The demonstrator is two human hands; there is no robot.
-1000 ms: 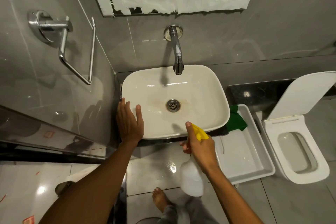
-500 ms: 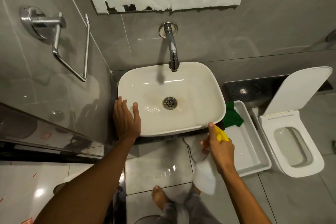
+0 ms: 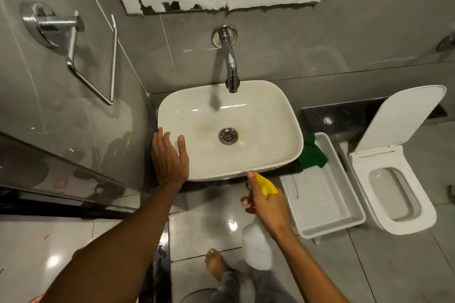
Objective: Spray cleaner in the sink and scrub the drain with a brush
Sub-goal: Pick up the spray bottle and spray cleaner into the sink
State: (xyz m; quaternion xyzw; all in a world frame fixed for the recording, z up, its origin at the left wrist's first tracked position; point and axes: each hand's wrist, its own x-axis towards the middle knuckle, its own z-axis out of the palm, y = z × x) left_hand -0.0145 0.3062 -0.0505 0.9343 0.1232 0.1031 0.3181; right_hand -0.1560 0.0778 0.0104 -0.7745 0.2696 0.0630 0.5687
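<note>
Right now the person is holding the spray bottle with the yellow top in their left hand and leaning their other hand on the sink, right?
Not quite. The head view shows the spray bottle in the right hand; the left hand rests on the sink rim.

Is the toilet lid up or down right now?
Up. The toilet lid is raised, tilted back toward the wall, and the toilet bowl below it is fully exposed.

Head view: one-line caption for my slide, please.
Left hand braces the white sink rim while the right hand holds a yellow-nozzled spray bottle below its front edge.
</note>
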